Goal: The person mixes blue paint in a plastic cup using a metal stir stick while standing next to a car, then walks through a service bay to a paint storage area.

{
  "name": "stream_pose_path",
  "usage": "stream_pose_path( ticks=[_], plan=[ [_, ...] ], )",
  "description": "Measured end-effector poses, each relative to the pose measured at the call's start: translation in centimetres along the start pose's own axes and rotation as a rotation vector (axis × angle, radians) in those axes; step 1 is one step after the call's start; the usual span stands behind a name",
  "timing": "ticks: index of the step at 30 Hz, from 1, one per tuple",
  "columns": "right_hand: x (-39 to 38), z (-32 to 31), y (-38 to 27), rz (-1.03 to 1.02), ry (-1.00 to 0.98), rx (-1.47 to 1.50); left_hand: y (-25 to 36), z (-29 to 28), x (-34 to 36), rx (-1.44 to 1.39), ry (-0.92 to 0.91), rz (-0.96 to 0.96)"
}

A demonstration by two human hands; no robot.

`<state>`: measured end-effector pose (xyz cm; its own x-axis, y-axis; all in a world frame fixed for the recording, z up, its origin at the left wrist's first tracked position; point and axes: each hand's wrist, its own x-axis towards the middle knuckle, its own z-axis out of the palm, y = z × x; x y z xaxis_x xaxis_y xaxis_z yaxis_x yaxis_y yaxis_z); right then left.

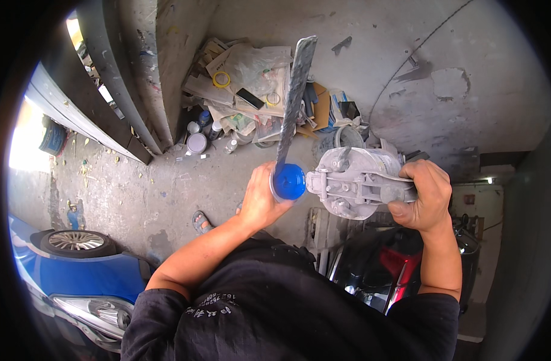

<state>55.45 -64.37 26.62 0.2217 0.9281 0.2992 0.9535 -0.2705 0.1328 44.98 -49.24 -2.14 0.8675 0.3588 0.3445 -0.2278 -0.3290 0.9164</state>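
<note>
My left hand (258, 195) is closed round a cup of bright blue liquid (290, 182), from which a long, flat, grey-crusted stir stick (293, 102) rises, tilted slightly rightward. My right hand (423, 195) grips the lever handle of a pale grey, paint-crusted can with a mechanical pouring lid (344, 183), its thumb lying over the handle. The lid's spout end is just right of the cup's rim; I cannot tell if they touch. The can's body is mostly hidden under the lid.
Papers (245, 66), tape rolls and small tins (196, 143) lie against the far wall, beside a bucket (347, 135). A blue car (83, 274) is at lower left, a black-and-red scooter (371, 265) at lower right. Dark upright panels (107, 84) lean at upper left. A sandalled foot (202, 221) shows below.
</note>
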Motion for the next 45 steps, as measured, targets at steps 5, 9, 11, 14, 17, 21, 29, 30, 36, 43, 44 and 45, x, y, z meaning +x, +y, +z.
stream_pose_path(
  ticks=[5,9,11,14,17,21,29,30,36,43,44,45],
  plan=[
    [-1.1,0.6,1.1,0.101,0.002,0.068,-0.3,0.7,0.0,-0.015,-0.001,-0.025],
    [-2.8,2.7,2.7,0.317,0.021,0.234,-0.9,0.9,0.1,-0.027,-0.029,-0.06],
    [-4.2,4.1,4.1,0.457,-0.003,0.308,-1.7,1.0,0.0,-0.022,-0.025,-0.076],
    [-6.4,7.9,6.5,0.623,-0.046,0.471,-4.0,1.2,-1.4,0.017,-0.008,-0.159],
    [-10.0,14.0,8.5,0.876,-0.206,0.711,-6.5,0.6,-3.6,-0.029,0.028,-0.28],
    [-14.6,28.9,9.5,1.204,-0.396,1.169,-11.6,-0.3,-7.8,-0.1,0.169,-0.37],
    [-21.2,65.5,4.5,1.562,-0.778,1.501,-19.4,-0.9,-10.8,0.106,0.44,-0.34],
    [-21.6,69.3,3.8,1.56,-0.786,1.515,-21.0,-0.4,-11.5,0.233,0.488,-0.441],
    [-21.4,88.0,0.1,1.442,-0.726,1.801,-28.7,0.9,-12.6,0.438,0.563,-0.563],
    [-24.3,97.8,-2.3,1.314,-0.705,1.759,-32.5,1.3,-13.2,0.52,0.576,-0.567],
    [-26.6,98.3,-2.9,1.43,-0.761,1.613,-32.7,1.6,-12.8,0.463,0.595,-0.573],
    [-28.1,97.7,-3.3,1.529,-0.82,1.461,-32.4,1.7,-12.2,0.46,0.589,-0.576]
  ],
)
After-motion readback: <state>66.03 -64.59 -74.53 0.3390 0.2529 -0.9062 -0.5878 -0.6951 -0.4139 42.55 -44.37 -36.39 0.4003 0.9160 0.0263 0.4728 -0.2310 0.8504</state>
